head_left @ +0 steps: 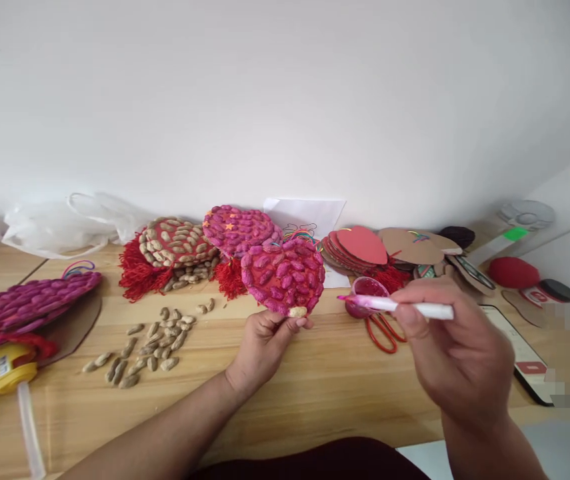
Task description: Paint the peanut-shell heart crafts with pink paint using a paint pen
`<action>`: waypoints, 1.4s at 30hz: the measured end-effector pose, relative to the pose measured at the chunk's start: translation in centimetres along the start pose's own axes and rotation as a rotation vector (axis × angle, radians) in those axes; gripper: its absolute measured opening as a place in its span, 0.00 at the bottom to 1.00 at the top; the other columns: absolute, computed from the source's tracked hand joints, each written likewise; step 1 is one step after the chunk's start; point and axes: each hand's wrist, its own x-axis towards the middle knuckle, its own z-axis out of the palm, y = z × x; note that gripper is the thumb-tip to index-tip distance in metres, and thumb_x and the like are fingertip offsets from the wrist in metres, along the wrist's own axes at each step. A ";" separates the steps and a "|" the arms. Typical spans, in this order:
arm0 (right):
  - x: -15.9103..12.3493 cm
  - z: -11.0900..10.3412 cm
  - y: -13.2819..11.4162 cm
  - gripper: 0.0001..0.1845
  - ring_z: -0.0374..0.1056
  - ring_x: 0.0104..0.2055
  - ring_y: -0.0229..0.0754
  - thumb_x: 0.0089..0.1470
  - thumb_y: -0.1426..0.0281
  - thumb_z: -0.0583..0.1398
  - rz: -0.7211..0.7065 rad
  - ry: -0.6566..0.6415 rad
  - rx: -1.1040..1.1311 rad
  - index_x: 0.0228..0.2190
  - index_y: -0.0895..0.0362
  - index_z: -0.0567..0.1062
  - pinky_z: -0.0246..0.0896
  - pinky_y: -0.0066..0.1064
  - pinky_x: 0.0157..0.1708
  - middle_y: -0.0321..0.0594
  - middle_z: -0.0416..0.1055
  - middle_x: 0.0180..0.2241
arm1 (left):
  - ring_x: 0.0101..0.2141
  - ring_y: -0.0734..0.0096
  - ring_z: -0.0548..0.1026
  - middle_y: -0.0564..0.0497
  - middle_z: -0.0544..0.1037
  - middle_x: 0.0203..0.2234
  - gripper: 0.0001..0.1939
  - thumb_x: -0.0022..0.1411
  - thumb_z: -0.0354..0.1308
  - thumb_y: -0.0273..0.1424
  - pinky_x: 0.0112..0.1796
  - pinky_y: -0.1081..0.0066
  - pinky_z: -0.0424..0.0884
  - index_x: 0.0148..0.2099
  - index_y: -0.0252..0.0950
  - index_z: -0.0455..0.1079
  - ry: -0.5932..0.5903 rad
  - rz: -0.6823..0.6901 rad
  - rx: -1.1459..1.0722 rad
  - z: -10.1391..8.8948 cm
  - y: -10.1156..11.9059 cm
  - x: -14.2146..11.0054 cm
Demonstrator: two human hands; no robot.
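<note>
My left hand (pixel 271 343) pinches the lower edge of a heart-shaped ornament (pixel 285 273) and holds it up above the table. Peanuts painted magenta cover its red face, while one peanut (pixel 297 311) at the bottom tip is still pale and unpainted. In my right hand (pixel 457 347) is a white-handled paintbrush (pixel 395 305), its pink tip pointing left toward the heart but apart from it. Below the brush stands a clear cup of pink paint (pixel 369 291), partly hidden by the brush.
Loose peanuts (pixel 157 343) lie left of centre. A yellow glue gun (pixel 2 377) and a magenta peanut piece (pixel 29 303) are at far left. Red-handled scissors (pixel 382 333), stacked red cardboard hearts (pixel 359 247) and a phone (pixel 519 360) sit right. Finished pieces (pixel 177 241) line the wall.
</note>
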 end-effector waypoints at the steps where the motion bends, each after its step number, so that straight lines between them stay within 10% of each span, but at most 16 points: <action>1: -0.2 0.6 -0.7 0.08 0.70 0.41 0.46 0.59 0.74 0.63 -0.031 -0.023 0.039 0.40 0.52 0.77 0.64 0.41 0.41 0.40 0.74 0.36 | 0.33 0.61 0.79 0.45 0.87 0.32 0.11 0.60 0.68 0.40 0.38 0.67 0.73 0.34 0.38 0.85 0.000 0.000 0.007 0.0 0.2 0.0; 25: -0.9 4.5 -1.9 0.11 0.70 0.40 0.46 0.58 0.76 0.62 -0.316 -0.194 -0.025 0.42 0.53 0.75 0.61 0.42 0.42 0.36 0.78 0.32 | 0.22 0.75 0.58 0.55 0.65 0.16 0.22 0.61 0.65 0.44 0.26 0.72 0.55 0.22 0.35 0.74 -0.006 0.028 0.025 0.0 1.2 0.1; 42: -0.2 5.1 -3.5 0.05 0.69 0.40 0.44 0.61 0.76 0.61 -0.421 -0.178 -0.114 0.39 0.57 0.76 0.54 0.42 0.43 0.36 0.79 0.31 | 0.23 0.71 0.69 0.50 0.77 0.20 0.19 0.62 0.66 0.44 0.28 0.71 0.65 0.26 0.33 0.79 0.001 0.097 0.027 0.0 0.5 0.4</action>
